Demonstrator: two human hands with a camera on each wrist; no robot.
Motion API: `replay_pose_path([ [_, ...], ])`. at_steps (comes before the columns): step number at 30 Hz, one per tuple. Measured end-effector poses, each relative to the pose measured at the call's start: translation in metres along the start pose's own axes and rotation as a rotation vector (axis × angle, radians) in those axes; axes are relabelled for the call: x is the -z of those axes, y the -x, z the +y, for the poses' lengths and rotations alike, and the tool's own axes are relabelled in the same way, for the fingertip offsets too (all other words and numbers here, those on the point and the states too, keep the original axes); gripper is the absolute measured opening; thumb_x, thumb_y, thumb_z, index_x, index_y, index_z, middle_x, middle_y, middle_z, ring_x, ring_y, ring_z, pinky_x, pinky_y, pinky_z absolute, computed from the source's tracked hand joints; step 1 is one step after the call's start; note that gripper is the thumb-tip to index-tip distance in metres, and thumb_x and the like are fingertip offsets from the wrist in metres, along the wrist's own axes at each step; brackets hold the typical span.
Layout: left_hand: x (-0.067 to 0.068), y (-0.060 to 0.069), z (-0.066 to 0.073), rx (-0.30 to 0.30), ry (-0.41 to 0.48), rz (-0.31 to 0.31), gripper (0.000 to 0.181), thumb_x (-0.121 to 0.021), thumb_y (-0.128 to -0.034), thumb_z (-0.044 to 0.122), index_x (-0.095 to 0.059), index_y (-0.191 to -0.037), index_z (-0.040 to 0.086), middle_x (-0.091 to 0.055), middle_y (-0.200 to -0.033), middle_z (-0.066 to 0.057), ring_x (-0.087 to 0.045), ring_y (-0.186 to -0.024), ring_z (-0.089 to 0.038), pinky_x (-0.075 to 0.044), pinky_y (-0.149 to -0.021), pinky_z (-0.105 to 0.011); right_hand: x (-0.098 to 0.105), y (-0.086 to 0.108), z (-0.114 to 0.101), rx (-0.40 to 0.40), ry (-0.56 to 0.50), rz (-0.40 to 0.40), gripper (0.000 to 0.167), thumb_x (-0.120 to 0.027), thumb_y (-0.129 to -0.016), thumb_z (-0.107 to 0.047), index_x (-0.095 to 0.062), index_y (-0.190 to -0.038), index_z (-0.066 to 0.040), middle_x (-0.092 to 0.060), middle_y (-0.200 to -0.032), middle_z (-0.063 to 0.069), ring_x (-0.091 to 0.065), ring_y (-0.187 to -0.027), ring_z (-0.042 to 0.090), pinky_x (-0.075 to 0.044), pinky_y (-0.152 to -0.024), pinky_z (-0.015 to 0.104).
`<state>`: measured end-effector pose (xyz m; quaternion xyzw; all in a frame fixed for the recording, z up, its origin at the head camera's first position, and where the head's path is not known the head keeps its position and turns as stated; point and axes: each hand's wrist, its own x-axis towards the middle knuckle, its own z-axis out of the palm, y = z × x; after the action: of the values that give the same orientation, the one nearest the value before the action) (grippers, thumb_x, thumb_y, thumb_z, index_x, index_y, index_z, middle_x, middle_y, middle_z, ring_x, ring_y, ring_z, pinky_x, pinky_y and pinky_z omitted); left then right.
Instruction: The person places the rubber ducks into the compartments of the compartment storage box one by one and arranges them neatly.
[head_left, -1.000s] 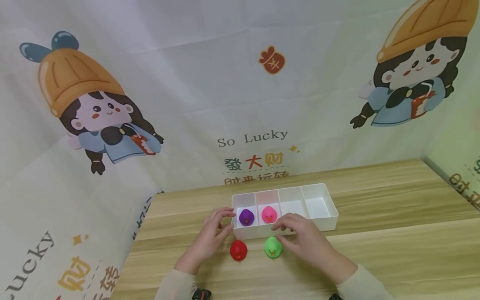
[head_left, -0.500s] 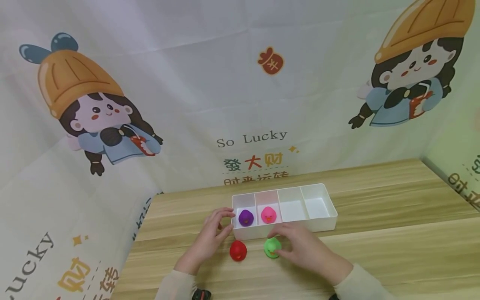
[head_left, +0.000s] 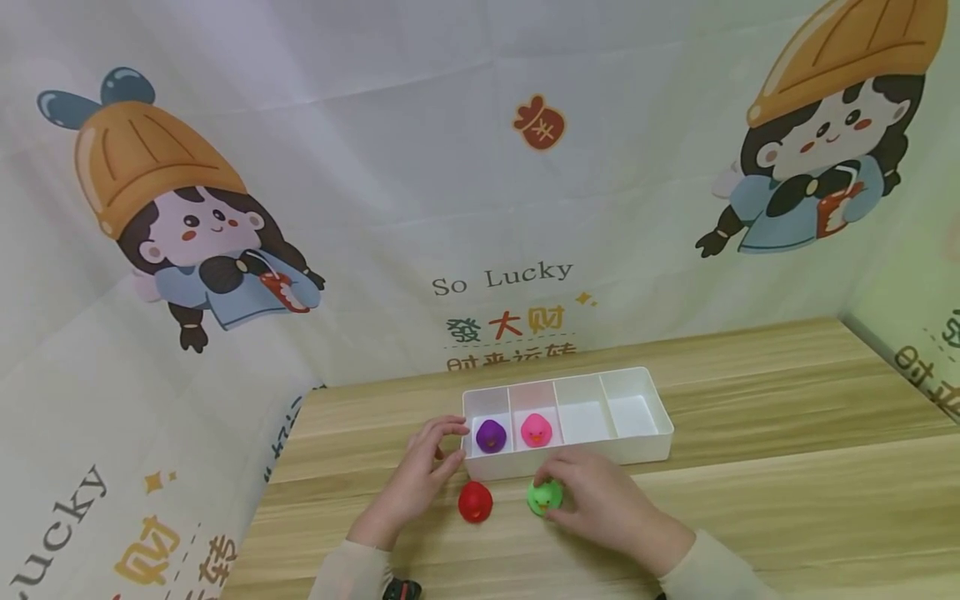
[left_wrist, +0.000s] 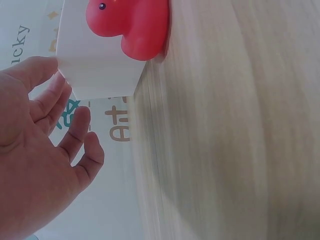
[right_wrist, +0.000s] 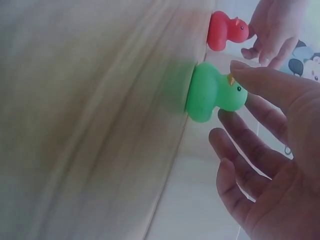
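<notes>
One box [head_left: 586, 419], four ducks.
Right hand [head_left: 600, 498] pinches green duck [head_left: 546, 497]; spread left hand [head_left: 422, 468] touches box; red duck [head_left: 476, 502] outside, purple duck [head_left: 491, 436], pink duck [head_left: 536, 430] inside.

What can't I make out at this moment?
Head view: right hand covers part of the green duck.
Right wrist view: green duck's head hides the tip of the index finger.
Left wrist view: top edge crops the red duck.
Head view: bottom edge crops the black wrist device.
</notes>
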<state>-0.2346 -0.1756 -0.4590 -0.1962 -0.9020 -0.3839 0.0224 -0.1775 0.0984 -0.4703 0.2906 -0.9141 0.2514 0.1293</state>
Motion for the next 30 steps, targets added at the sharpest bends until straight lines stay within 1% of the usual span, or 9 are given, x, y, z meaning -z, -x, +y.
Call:
replay_pose_path([
  [6,0.001,0.000,0.000,-0.013,0.001,0.005,0.025,-0.065,-0.1004,0.007,-0.064,-0.126,0.009,-0.055,-0.147,-0.009,-0.049,-0.120,-0.029,-0.048,-0.094,-0.034,-0.002,-0.005,-0.002,0.001,0.032,-0.018,0.028,-0.090,-0.076,-0.022,-0.071,-0.097,-0.021,-0.073,-0.100,-0.007,-0.067,-0.097,0.014,-0.057,-0.090,0.037],
  [10,0.000,0.000,0.000,-0.011,0.008,0.003,0.026,-0.065,-0.1002,0.007,-0.064,-0.126,0.009,-0.055,-0.148,-0.009,-0.049,-0.120,-0.032,-0.047,-0.094,-0.033,-0.001,-0.005,-0.002,0.007,0.036,-0.020,0.028,-0.090,-0.075,-0.022,-0.071,-0.096,-0.020,-0.073,-0.099,-0.007,-0.067,-0.097,0.014,-0.057,-0.089,0.037],
  [16,0.000,-0.001,0.000,-0.008,0.020,-0.002,0.026,-0.064,-0.1001,0.006,-0.063,-0.126,0.008,-0.055,-0.148,-0.010,-0.049,-0.121,-0.034,-0.047,-0.094,-0.034,0.001,-0.006,0.001,-0.017,0.016,-0.026,0.028,-0.090,-0.077,-0.024,-0.072,-0.098,-0.020,-0.074,-0.101,-0.007,-0.069,-0.100,0.015,-0.057,-0.093,0.039],
  [23,0.000,-0.002,-0.002,-0.010,0.022,-0.002,0.026,-0.065,-0.0997,0.005,-0.063,-0.126,0.008,-0.055,-0.148,-0.010,-0.048,-0.122,-0.033,-0.047,-0.094,-0.035,0.006,-0.004,0.000,-0.033,-0.012,-0.024,0.028,-0.089,-0.079,-0.027,-0.072,-0.101,-0.021,-0.074,-0.103,-0.009,-0.067,-0.099,0.012,-0.057,-0.093,0.037],
  [26,0.000,-0.001,-0.002,-0.015,0.028,0.001,0.027,-0.065,-0.0994,0.004,-0.063,-0.126,0.007,-0.055,-0.147,-0.011,-0.048,-0.124,-0.034,-0.048,-0.095,-0.036,0.010,-0.004,-0.001,-0.049,-0.026,-0.014,0.028,-0.088,-0.080,-0.027,-0.072,-0.103,-0.022,-0.074,-0.104,-0.010,-0.065,-0.096,0.011,-0.057,-0.089,0.034],
  [30,0.000,-0.001,-0.003,-0.022,0.029,0.004,0.027,-0.065,-0.0992,0.005,-0.063,-0.126,0.007,-0.055,-0.148,-0.011,-0.049,-0.122,-0.037,-0.048,-0.095,-0.037,0.013,-0.003,0.000,-0.077,-0.029,0.022,0.027,-0.088,-0.081,-0.027,-0.073,-0.104,-0.023,-0.074,-0.102,-0.011,-0.061,-0.090,0.009,-0.055,-0.081,0.029],
])
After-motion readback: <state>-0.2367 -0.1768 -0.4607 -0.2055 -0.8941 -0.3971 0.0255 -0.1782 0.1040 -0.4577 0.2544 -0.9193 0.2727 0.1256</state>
